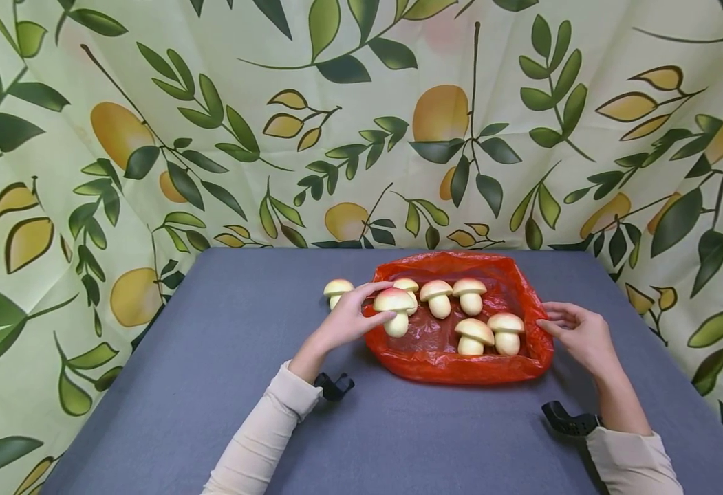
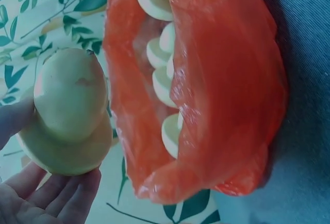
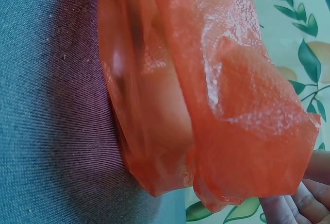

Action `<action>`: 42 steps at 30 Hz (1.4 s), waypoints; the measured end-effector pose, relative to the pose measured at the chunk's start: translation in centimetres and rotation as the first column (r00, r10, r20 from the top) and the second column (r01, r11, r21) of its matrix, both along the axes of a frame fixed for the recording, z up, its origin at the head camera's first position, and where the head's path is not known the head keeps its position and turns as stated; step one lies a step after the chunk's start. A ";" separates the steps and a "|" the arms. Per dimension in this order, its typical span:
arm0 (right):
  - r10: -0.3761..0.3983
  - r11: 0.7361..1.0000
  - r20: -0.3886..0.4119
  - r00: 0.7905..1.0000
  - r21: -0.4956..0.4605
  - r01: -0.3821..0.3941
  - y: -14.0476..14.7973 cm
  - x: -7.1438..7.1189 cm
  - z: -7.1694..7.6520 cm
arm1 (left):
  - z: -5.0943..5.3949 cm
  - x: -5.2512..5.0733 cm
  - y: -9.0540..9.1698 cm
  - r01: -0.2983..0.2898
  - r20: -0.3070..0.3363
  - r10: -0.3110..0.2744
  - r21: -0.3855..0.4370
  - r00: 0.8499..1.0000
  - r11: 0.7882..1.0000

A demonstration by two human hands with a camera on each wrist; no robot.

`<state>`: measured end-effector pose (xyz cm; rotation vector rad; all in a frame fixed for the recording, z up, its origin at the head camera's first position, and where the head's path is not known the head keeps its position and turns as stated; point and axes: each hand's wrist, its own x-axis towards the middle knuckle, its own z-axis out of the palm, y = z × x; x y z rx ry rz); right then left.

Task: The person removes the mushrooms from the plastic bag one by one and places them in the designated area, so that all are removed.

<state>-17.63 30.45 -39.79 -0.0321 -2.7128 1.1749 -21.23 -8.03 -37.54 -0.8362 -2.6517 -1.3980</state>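
My left hand (image 1: 350, 317) grips a toy mushroom (image 1: 395, 302) with a pinkish cap and cream stem, over the left part of an opened red plastic bag (image 1: 454, 370). In the left wrist view this held mushroom (image 2: 69, 100) sits between thumb and fingers, apart from the bag's rim. My right hand (image 1: 584, 337) pinches the right rim of the bag; in the right wrist view its fingers (image 3: 304, 201) show at the bag's edge. Several similar mushrooms (image 1: 437, 297) lie inside the bag. Another mushroom (image 1: 337, 289) stands outside, left of the bag, partly behind my left hand.
The bag rests on a grey-blue cloth-covered table (image 1: 212, 357). Behind and beside the table hangs a cloth (image 1: 361, 137) printed with leaves and fruit. A black strap (image 1: 334, 386) is at the left wrist and a black mount (image 1: 568, 419) at the right.
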 end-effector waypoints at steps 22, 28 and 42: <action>0.004 1.000 0.016 1.000 -0.015 -0.003 0.1 0.0 -0.1 | -0.7 -0.1 -4.5 -0.050 0.005 0.050 0.108 0.999 0.993; 0.005 1.000 0.008 1.000 -0.009 -0.005 0.0 0.0 -0.1 | -1.1 -0.1 -5.4 -0.036 0.028 0.033 0.130 0.999 0.991; 0.010 1.000 0.016 1.000 -0.015 -0.010 -0.1 0.0 -0.1 | -2.0 -0.7 -8.0 -0.118 0.092 0.105 0.151 0.990 0.981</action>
